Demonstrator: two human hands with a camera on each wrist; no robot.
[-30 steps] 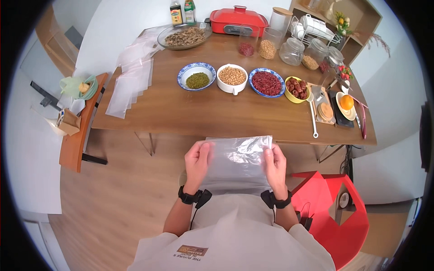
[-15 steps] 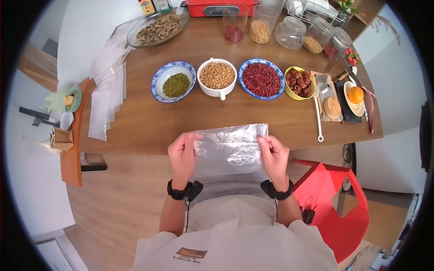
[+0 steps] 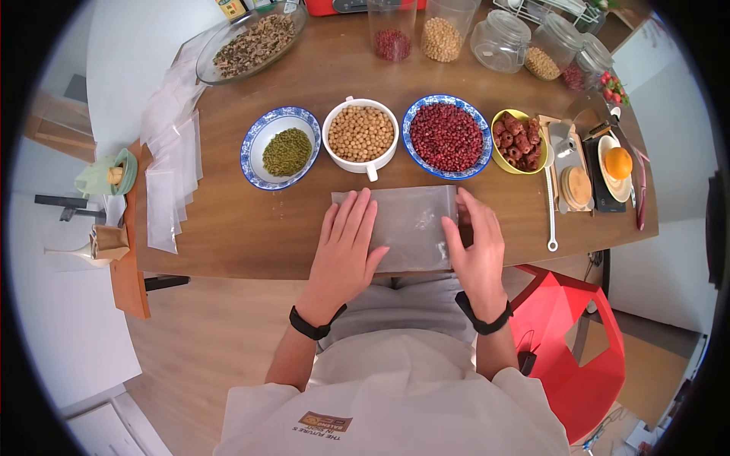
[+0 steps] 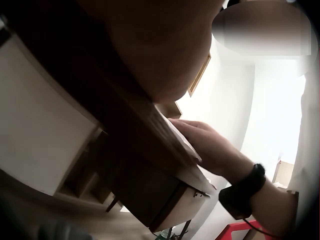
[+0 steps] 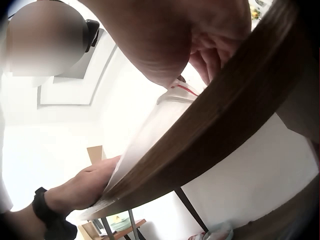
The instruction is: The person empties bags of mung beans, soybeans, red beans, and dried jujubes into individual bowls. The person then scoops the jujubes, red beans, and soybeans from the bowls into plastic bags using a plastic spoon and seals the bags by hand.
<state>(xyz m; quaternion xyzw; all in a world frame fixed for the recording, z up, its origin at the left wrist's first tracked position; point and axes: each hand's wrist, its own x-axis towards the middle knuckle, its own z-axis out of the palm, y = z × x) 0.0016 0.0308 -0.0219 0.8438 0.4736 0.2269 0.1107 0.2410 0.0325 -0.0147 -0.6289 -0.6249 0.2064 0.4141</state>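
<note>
A clear plastic zip bag [image 3: 414,220] lies flat along the near edge of the wooden table [image 3: 220,228]. Its left part is under my left hand [image 3: 342,247], whose fingers are straight and spread on the plastic. At the bag's right end rests my right hand [image 3: 479,247], the thumb over the plastic and the loosely bent fingers beside the edge. A red line on the zip bag [image 5: 185,89] shows close to that hand in the right wrist view. Just beyond stand a bowl of green beans [image 3: 287,152], a white bowl of chickpeas [image 3: 360,134] and a bowl of red beans [image 3: 447,137].
More clear bags [image 3: 171,167] lie overlapping at the left. Dates fill a yellow bowl [image 3: 520,143]; a white spoon [image 3: 550,205] lies beside it. A glass dish [image 3: 251,45] and several jars [image 3: 500,39] stand farther back. A red chair [image 3: 570,342] is at the right.
Both hands have brought the bag forward from over the lap onto the table. The left hand has let go of its edge and flattened on it; the right hand's grip has loosened.
</note>
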